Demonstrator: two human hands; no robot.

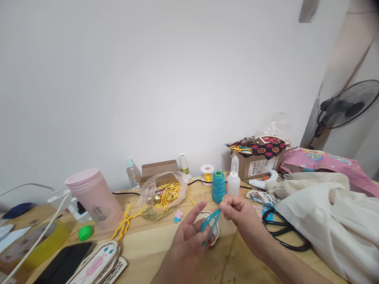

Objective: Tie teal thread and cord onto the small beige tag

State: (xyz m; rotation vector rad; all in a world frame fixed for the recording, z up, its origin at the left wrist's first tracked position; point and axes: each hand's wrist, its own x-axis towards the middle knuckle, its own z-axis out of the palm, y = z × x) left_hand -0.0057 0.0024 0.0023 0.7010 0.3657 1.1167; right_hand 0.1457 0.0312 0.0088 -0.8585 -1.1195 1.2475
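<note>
A skein of blue thread (211, 221) is stretched between my two hands above the table. My left hand (191, 236), palm turned up, has the wide end of the loop around its curled fingers, while its index finger points outward. My right hand (241, 217) pinches the narrow end between thumb and fingertips; the exact grip is partly hidden. Behind the hands lies a pale tag with a dark outline (217, 232), mostly covered by the left fingers. Just beyond stands a cone of blue thread (218, 187), beside a white squeeze bottle (233, 184).
Black-handled scissors (286, 232) and cream cloth (322, 221) lie at right. Leftward are a plastic bag of yellow cord (164, 193), a pink tumbler (94, 199), a phone (65, 262) and stacked decorated tags (97, 262). A cardboard box (256, 163) stands by the wall.
</note>
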